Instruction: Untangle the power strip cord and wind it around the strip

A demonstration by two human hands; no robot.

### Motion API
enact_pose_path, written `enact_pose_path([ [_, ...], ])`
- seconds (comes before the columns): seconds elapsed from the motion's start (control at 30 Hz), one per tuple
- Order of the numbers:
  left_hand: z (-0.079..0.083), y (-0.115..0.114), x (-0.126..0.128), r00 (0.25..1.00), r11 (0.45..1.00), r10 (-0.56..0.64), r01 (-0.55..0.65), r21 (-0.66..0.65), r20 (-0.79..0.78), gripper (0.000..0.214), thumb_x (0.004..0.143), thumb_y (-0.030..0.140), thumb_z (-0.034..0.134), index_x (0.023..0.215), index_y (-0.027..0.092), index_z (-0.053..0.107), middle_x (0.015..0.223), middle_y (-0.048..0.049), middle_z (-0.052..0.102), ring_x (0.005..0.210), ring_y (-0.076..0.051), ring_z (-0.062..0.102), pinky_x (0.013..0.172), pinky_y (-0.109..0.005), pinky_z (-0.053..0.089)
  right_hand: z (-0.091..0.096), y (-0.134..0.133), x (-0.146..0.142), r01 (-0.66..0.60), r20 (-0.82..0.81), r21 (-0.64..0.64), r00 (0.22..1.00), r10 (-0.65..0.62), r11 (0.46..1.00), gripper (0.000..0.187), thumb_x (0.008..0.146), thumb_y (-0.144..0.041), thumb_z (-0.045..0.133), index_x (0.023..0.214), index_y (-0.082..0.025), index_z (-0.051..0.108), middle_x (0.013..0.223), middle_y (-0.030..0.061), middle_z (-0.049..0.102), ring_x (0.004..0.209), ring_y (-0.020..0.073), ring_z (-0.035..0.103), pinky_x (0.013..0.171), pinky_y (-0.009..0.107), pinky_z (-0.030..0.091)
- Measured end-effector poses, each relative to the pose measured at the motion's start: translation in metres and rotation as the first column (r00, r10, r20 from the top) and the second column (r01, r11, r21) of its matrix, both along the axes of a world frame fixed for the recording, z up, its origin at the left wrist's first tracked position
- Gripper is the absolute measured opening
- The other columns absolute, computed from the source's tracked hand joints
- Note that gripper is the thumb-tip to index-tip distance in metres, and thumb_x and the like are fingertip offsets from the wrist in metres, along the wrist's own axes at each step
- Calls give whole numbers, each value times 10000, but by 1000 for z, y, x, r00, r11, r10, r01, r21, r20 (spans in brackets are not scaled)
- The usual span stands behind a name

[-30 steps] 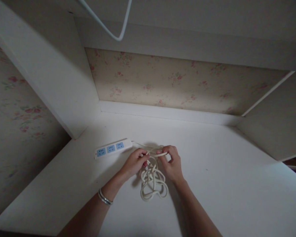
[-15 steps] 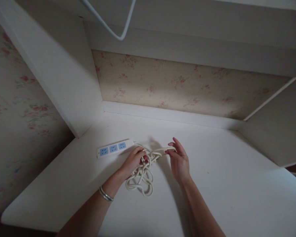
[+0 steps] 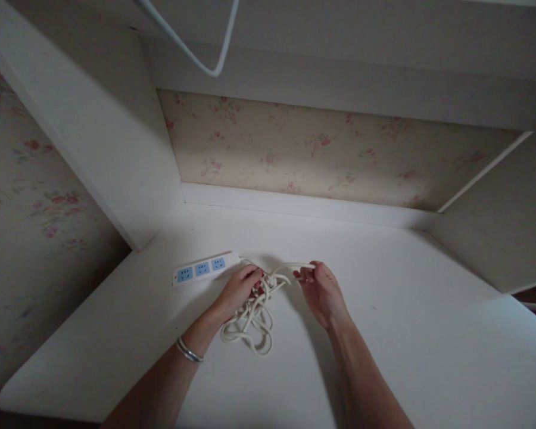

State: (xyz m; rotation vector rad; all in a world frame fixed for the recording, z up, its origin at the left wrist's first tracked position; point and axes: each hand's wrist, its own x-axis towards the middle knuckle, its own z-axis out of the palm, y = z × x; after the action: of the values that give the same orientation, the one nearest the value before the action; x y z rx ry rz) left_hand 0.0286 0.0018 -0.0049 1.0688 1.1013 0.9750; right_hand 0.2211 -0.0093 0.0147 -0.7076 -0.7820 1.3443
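Observation:
A white power strip [image 3: 202, 270] with blue sockets lies on the white desktop, left of my hands. Its cream power cord [image 3: 259, 322] is bunched in a tangle of loops beside the strip's right end. My left hand [image 3: 241, 289] is closed on the tangle near its top, the fingertips partly hidden among the loops. To the right, my right hand [image 3: 321, 290] pinches one strand of the cord, which arches across from the tangle. The cord's plug end is not visible.
A white desk [image 3: 411, 339] spreads under everything, with a low ledge [image 3: 295, 205] along the floral back wall. Panels stand on the left [image 3: 129, 155] and right [image 3: 495, 220]. A pale bent rod or cable [image 3: 214, 70] hangs overhead.
My right hand's fingers have closed from a spread pose onto the cord strand, which now arches higher. My left hand keeps its place on the tangle. The view has shifted slightly.

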Motion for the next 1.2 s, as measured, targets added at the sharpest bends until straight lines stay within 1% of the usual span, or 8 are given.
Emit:
enact_pose_path([
  [0.1, -1, 0, 0, 1000, 1000, -19, 19, -16, -2, 332, 742, 491, 617, 793, 166, 575, 621, 38, 517, 529, -106, 544, 479, -203, 429, 3, 4, 4, -10, -174, -36, 985, 4, 999, 275, 738, -534, 682, 742, -270, 607, 588, -65, 421, 608, 111, 452, 822, 366, 465],
  [0.17, 0, -2, 0, 999, 999, -43, 44, -24, 14, 336, 747, 493, 615, 823, 168, 573, 621, 40, 515, 520, -105, 546, 461, -198, 421, 2, 7, 8, 20, -214, -48, 976, -30, 999, 294, 783, -560, 621, 740, -272, 584, 588, -70, 408, 571, 104, 420, 805, 365, 477],
  [0.37, 7, -6, 0, 993, 996, -83, 84, -6, 78, 345, 754, 498, 624, 855, 174, 565, 633, 28, 554, 494, -90, 529, 430, -178, 398, -4, 18, 23, 115, -170, -22, 978, -117, 993, 208, 799, -469, 645, 774, -272, 583, 632, -77, 465, 523, 88, 398, 780, 345, 487],
  [0.6, 15, -8, -6, 979, 988, -113, 129, -85, 167, 376, 759, 508, 629, 934, 181, 570, 722, -10, 620, 523, -104, 574, 433, -180, 423, -13, 26, 29, 194, -157, -113, 965, -211, 974, 163, 761, -412, 694, 843, -289, 624, 823, -58, 612, 667, 105, 539, 709, 300, 496],
  [0.77, 16, -9, -8, 979, 985, -111, 131, -113, 171, 381, 772, 520, 613, 954, 193, 545, 718, -10, 620, 536, -126, 596, 408, -181, 421, -24, 28, 19, 296, 97, -133, 954, -284, 946, 244, 754, -468, 684, 804, -237, 626, 839, -24, 612, 685, 98, 526, 626, 230, 474],
  [0.97, 14, -8, -5, 981, 987, -122, 136, -81, 151, 359, 793, 498, 602, 956, 185, 538, 702, -16, 631, 547, -132, 613, 426, -181, 437, -30, 23, 2, 153, 338, -130, 936, -101, 980, 391, 787, -527, 615, 1027, -223, 666, 915, 27, 624, 745, 128, 544, 657, 268, 486],
  [1.07, 13, -7, -2, 981, 992, -82, 97, -78, 174, 345, 797, 492, 604, 948, 189, 538, 702, -5, 626, 556, -128, 620, 459, -193, 466, -32, 22, -1, 176, 434, -126, 895, -105, 976, 434, 779, -538, 613, 1062, -214, 670, 959, 41, 639, 757, 143, 553, 658, 282, 480],
  [1.2, 13, -5, 1, 957, 996, 38, -14, -84, 287, 338, 771, 478, 643, 913, 200, 514, 698, 33, 595, 556, -113, 617, 566, -264, 538, -33, 22, -2, 323, 522, -90, 821, -231, 942, 401, 732, -541, 661, 938, -197, 674, 648, -25, 594, 559, 106, 487, 547, 243, 404],
])
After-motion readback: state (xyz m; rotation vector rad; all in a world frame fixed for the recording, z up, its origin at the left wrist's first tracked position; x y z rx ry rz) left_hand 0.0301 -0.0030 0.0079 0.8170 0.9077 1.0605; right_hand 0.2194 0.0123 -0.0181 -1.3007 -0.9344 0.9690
